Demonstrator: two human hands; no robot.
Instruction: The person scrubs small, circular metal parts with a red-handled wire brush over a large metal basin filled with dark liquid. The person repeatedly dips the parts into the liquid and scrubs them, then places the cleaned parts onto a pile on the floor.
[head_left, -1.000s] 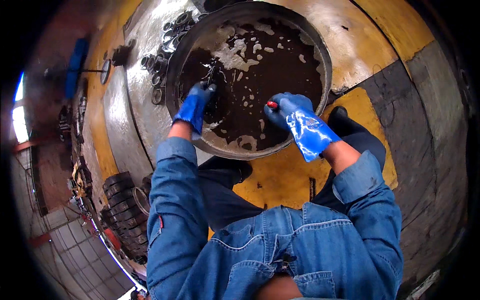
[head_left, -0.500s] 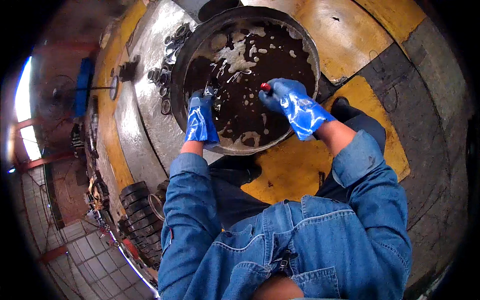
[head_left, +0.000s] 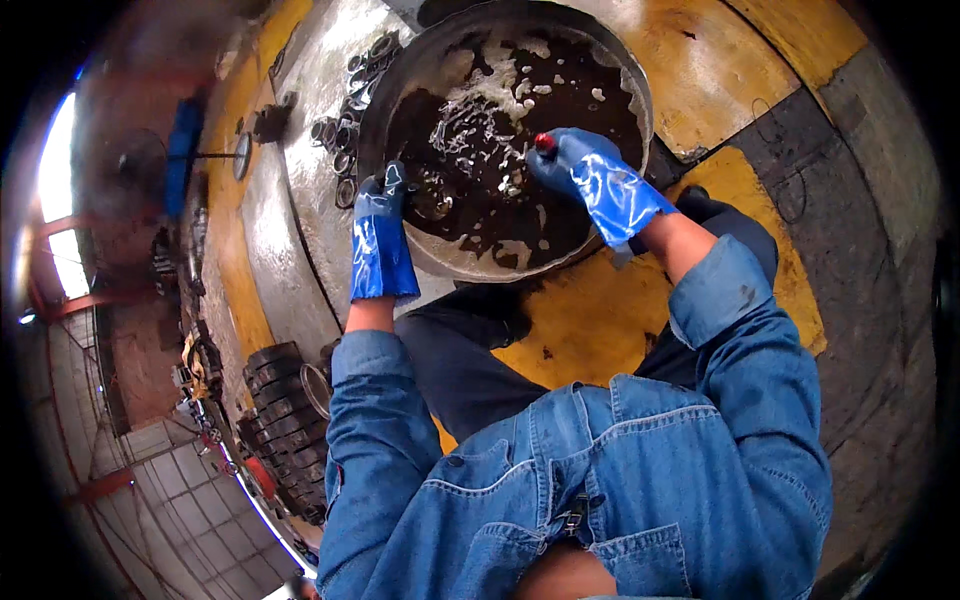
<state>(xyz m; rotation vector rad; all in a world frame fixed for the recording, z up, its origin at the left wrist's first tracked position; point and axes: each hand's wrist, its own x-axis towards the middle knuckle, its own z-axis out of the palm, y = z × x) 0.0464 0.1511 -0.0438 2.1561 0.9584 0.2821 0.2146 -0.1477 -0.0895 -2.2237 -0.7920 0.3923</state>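
Note:
A wide round metal basin (head_left: 632, 180) of dark liquid with pale foam stands in front of me. My right hand (head_left: 585, 165), in a blue rubber glove, is closed round a red-handled tool (head_left: 545, 143) above the liquid on the right. Only the red end shows; the rest is hidden by the glove or too small to tell. In a matching glove, my left hand (head_left: 382, 195) is over the basin's left rim with its fingers bent. Whatever these fingers may hold is dark and cannot be made out. Several metal rings (head_left: 345, 162) lie just beyond it, outside the basin.
Grey and yellow floor plates (head_left: 690, 60) surround the basin. At my lower left is a stack of dark ribbed parts (head_left: 280, 410), with a metal ring (head_left: 316, 390) beside it. A thin cable (head_left: 790, 200) lies on the dark floor at right. My legs flank the basin's near side.
My left hand has moved from over the liquid leftward to the rim. The liquid near the middle is now rippled and splashing. My right hand keeps its hold, and the view has shifted slightly.

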